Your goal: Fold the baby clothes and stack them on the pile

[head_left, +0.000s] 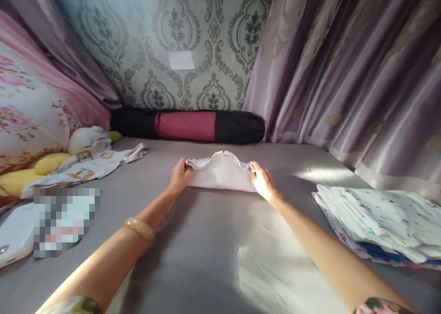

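Observation:
A white cloth garment [222, 176] is stretched between my two hands above the grey sheet, its upper edge wavy and its lower edge straight. Its exact kind cannot be made out. At its left end, my left hand [181, 174] pinches the upper corner, thumb and fingers closed. My right hand [263, 181] grips the opposite corner in the same way. A pale bangle [139, 228] circles my left forearm.
Folded patterned clothes [386, 222] lie in a stack at the right. On the left are a printed white garment [89, 162], yellow and white plush toys [51, 163], a white device [17, 233] and a pixelated item [67, 224]. A black-and-red roll bag [186, 126] lies along the wall.

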`<state>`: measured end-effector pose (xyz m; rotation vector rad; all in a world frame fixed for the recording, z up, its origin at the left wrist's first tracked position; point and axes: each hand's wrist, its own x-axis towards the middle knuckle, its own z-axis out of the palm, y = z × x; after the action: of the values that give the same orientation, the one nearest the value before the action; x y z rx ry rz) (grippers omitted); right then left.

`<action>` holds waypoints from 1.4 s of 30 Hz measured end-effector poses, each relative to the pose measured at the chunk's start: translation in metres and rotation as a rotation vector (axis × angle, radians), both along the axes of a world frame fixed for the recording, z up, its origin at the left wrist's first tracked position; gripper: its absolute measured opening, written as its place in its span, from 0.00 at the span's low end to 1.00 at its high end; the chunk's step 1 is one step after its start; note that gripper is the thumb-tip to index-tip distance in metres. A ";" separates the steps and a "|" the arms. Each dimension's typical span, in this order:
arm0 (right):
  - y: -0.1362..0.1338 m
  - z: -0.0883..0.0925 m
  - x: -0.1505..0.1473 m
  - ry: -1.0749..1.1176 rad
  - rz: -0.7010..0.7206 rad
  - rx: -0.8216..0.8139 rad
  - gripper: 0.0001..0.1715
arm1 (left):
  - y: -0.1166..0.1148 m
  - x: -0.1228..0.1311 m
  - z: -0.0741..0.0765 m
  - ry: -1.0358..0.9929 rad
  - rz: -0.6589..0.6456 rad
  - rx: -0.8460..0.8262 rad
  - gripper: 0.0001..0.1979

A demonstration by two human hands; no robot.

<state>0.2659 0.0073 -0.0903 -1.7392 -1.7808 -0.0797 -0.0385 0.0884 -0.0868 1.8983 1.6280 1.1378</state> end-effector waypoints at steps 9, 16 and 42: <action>0.032 -0.001 0.007 0.034 -0.318 -0.338 0.17 | 0.039 0.006 -0.019 0.313 0.149 -0.074 0.16; 0.037 0.000 0.002 0.070 -0.406 -0.364 0.19 | 0.037 0.014 -0.020 0.410 0.225 -0.116 0.19; 0.020 0.007 -0.093 -0.177 0.095 -0.449 0.31 | -0.029 0.087 0.002 0.590 -0.314 -0.086 0.23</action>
<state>0.1731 0.0270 -0.0833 -1.9988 -2.1308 0.2311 0.0480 0.0592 -0.0852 2.4668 1.5240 0.3902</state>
